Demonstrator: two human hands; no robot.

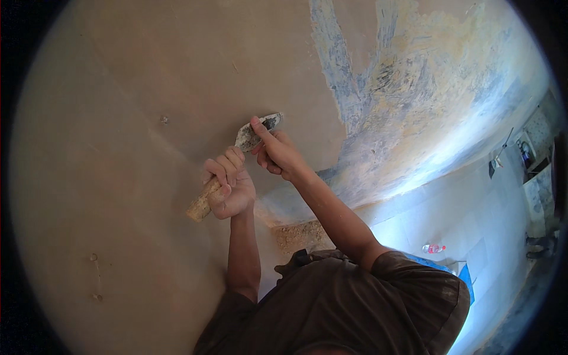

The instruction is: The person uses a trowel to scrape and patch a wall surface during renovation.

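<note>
Roughly leaf-shaped blade [247, 138], mottled tan handle [202, 205]

Handle [199, 209] in left hand [232, 184] looks like matt, worn wood; blade [247, 138] at right hand [280, 155] appears metal, crusted; wall [136, 77] beyond both is matt, mostly smooth, its coating [408, 89] rightward streaky; shirt [355, 296] below, matt cloth.

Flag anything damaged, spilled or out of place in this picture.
The wall looks patchy toward the upper right: ragged grey-yellow areas interrupt the smooth brown surface. The trowel has a blotchy, crusted blade. A bottle appears to lie on its side.
</note>
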